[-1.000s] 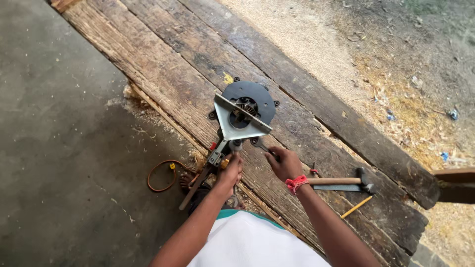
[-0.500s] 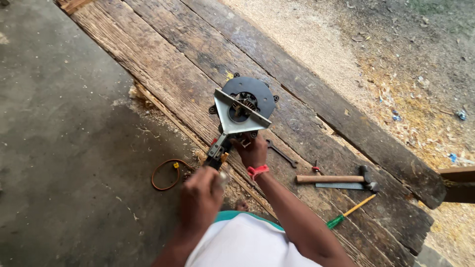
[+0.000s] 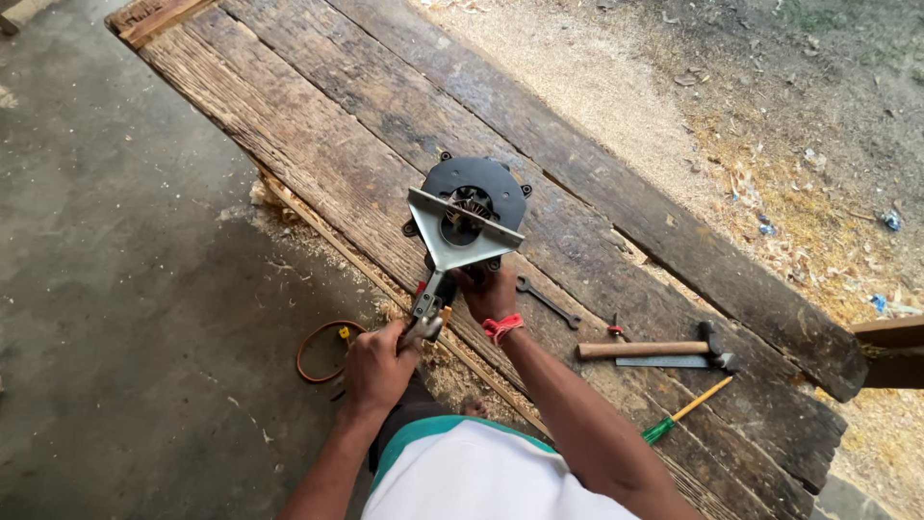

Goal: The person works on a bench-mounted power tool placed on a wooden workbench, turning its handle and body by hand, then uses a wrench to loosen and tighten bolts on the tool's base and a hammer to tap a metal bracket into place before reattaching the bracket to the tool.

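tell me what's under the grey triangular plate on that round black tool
Under the grey triangular plate sits the round black housing, with a dark opening showing metal parts. The planks lie beneath; the plate hides the rest of the housing face.

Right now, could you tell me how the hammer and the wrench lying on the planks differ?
The hammer has a pale wooden handle and a dark metal head; the wrench is dark metal throughout. The hammer is longer and thicker, the wrench slim. The wrench lies close to the right hand; the hammer lies farther off, beside a flat metal blade. Both rest flat and untouched on the planks.
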Motion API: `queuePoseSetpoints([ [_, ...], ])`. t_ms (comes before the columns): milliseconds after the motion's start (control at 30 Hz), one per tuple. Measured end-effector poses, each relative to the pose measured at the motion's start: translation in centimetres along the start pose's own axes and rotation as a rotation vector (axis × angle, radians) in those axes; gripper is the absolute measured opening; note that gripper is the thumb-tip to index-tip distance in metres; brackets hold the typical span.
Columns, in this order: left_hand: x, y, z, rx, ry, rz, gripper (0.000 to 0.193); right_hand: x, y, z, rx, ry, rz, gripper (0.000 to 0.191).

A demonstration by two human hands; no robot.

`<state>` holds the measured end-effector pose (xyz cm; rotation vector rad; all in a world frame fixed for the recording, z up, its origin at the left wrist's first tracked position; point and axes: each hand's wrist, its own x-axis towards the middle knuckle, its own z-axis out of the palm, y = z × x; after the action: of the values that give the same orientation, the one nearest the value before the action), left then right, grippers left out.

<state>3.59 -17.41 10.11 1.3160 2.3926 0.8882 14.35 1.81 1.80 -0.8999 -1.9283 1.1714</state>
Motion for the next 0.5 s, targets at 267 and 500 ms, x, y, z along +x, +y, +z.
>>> queuePoseSetpoints([
  [267, -0.4, 0.0, 1.5, -0.123, 0.033, 0.021, 0.032, 1.1, 1.1, -1.2, 0.015, -0.156, 0.014, 0.022],
  [500, -0.6, -0.1, 1.1, -0.233, 0.08, 0.1, 0.028, 2.9, 2.6, -1.8, 0.488, -0.295, 0.224, 0.041],
])
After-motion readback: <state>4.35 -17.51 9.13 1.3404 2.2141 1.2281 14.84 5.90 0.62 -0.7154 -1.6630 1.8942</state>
